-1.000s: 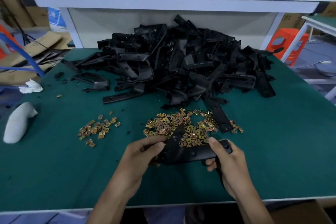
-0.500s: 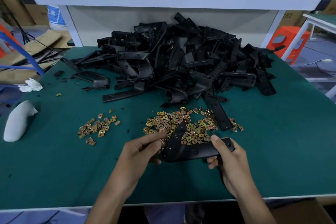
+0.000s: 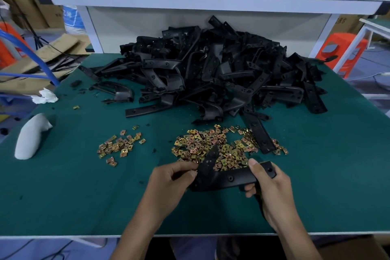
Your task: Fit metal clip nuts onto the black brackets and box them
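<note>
Green bench (image 3: pixel 63 196) | lower centre: right hand (image 3: pixel 272 188) grips bracket (image 3: pixel 228 177) by right end; left hand (image 3: pixel 168 183) pinches its left edge, nut there not visible | step, judged: fitting a nut | next: push nut home against right-hand hold | beyond: nuts (image 3: pixel 211 143) mid-frame; bracket heap (image 3: pixel 211 69) upper centre

matt black plastic brackets (image 3: pixel 211 74), shiny brass-toned metal clip nuts (image 3: pixel 213 145), matt green felt-like table top (image 3: pixel 327 164)

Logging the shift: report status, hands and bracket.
Left hand pinches the angled black bracket at its bend; right hand grips its straight end. Gold metal clip nuts heaped just beyond. Nothing blocks them.
</note>
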